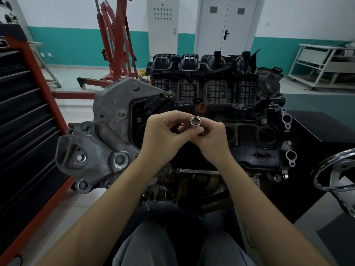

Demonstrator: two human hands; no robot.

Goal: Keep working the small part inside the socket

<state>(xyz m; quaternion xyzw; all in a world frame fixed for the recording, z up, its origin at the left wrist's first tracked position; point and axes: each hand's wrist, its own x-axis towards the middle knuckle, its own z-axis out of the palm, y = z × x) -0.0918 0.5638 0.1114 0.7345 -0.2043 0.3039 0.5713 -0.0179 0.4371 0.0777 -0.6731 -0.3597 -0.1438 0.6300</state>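
Both hands are meeting over the engine: the right hand is pinching a socket, the left hand, at nine o'clock, is curling fingers against it; next it probably needs fitting onto a driver.

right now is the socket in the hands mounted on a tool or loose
Loose at its square-drive end: the socket shows an open, unfilled square hole. The right hand pinches it; the left hand hides its lower end.

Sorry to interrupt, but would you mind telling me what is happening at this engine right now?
A person sits facing an engine on a stand. Both hands meet above it: the right hand pinches a chrome socket, square drive opening facing up, while the left hand curls in beside it, fingertips at the socket's lower end. A red tool cabinet stands to the left.
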